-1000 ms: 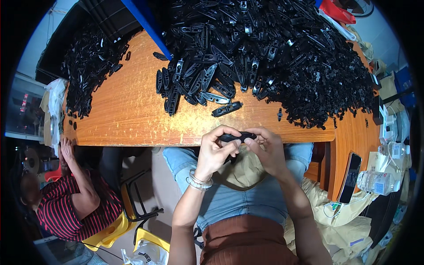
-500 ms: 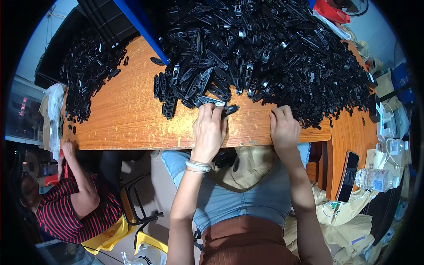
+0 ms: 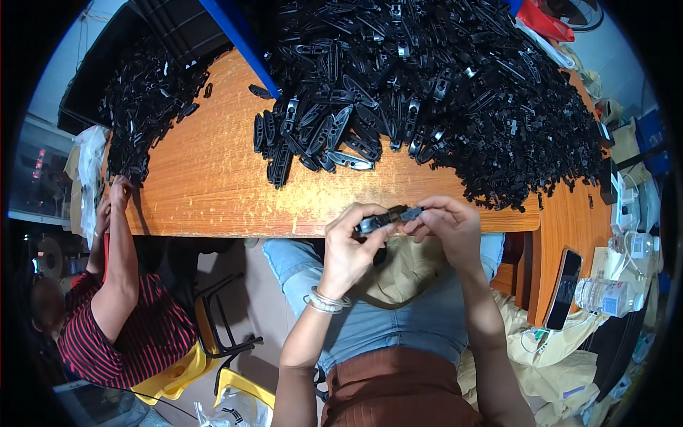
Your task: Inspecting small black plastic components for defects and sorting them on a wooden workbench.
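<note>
In front of me, at the table's near edge, my left hand (image 3: pixel 350 245) is closed round an elongated black plastic part (image 3: pixel 370 224). My right hand (image 3: pixel 455 226) pinches a small dark plastic piece (image 3: pixel 410 213) against the right end of that part. Whether the two pieces are joined, I cannot tell. Beyond my hands lies a large heap of long, oval black plastic parts (image 3: pixel 334 117); some show shiny metal bits. Its right side runs into a heap of small black pieces (image 3: pixel 512 149).
A worn wooden table (image 3: pixel 228 185) carries the heaps. A blue panel (image 3: pixel 245 50) slants down at the back left, near another black heap (image 3: pixel 139 107). A co-worker in a striped shirt (image 3: pixel 135 334) sits left. A phone (image 3: pixel 563 288) and a plastic bottle (image 3: pixel 608 295) are at right.
My left hand has drawn back from the heap's edge with a long black part. My right hand has left the small pieces and come in to meet it. The co-worker's hands moved farther up.
</note>
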Tool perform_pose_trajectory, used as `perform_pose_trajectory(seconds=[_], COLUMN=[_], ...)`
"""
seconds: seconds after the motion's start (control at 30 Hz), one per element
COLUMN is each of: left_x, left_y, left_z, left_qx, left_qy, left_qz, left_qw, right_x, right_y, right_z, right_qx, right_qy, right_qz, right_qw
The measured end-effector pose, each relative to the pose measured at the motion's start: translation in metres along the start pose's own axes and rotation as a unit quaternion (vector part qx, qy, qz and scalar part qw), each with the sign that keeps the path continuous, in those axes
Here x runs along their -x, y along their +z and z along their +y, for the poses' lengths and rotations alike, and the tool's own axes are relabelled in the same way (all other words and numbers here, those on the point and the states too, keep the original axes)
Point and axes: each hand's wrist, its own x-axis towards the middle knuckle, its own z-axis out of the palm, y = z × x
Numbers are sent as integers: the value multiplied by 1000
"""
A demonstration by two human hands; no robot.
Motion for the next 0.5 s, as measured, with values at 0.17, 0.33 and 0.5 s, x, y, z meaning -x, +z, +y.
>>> perform_pose_trajectory(seconds=[0.17,0.33,0.5], left_x=[10,10,8], left_y=[6,1,0], left_z=[18,26,24], left_qx=[131,234,274], left_qy=[-55,-124,-132], left_qz=[-27,-46,-73], left_qw=[989,963,950], right_x=[7,12,17], right_y=[12,17,17], right_z=[-3,-9,-6], right_qx=[198,219,261], right_qy=[-169,-156,-174], right_qz=[7,51,71], right_qw=[965,962,947])
